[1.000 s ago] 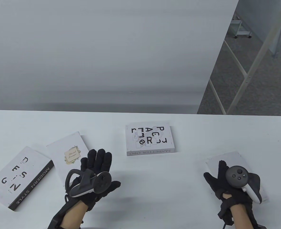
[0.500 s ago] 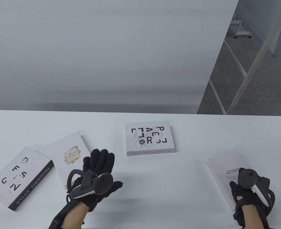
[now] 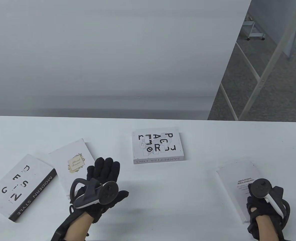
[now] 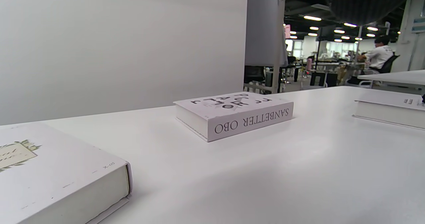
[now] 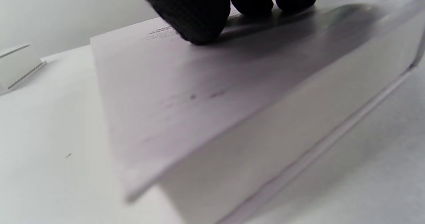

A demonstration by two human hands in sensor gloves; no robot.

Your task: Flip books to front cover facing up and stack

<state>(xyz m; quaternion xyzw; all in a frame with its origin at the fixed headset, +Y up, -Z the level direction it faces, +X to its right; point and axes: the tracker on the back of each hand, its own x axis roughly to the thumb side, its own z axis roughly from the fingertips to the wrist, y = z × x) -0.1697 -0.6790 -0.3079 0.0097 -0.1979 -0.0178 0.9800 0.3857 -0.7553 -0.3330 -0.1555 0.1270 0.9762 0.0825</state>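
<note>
Four white books lie on the table (image 3: 163, 200). The "MODERN STYLE" book (image 3: 17, 187) is at the far left, front up. The floral-label book (image 3: 71, 163) lies beside it, also in the left wrist view (image 4: 59, 177). The "SANBETTER OBO" book (image 3: 156, 148) is in the middle, front up (image 4: 232, 117). The right book (image 3: 235, 180) shows only small print. My left hand (image 3: 105, 173) lies flat with fingers spread, by the floral book's near right corner. My right hand (image 3: 257, 198) curls on the right book's near end; its fingertips (image 5: 199, 21) press the cover (image 5: 232, 111). The thumb is hidden.
A grey wall panel (image 3: 113, 62) stands just behind the table's far edge. Metal frame legs (image 3: 261, 75) and carpet floor lie beyond the right rear corner. The table's right edge runs close to the right book.
My right hand has drawn back from the right book's middle to its near end and curled its fingers, uncovering the small print. My left hand has barely moved.
</note>
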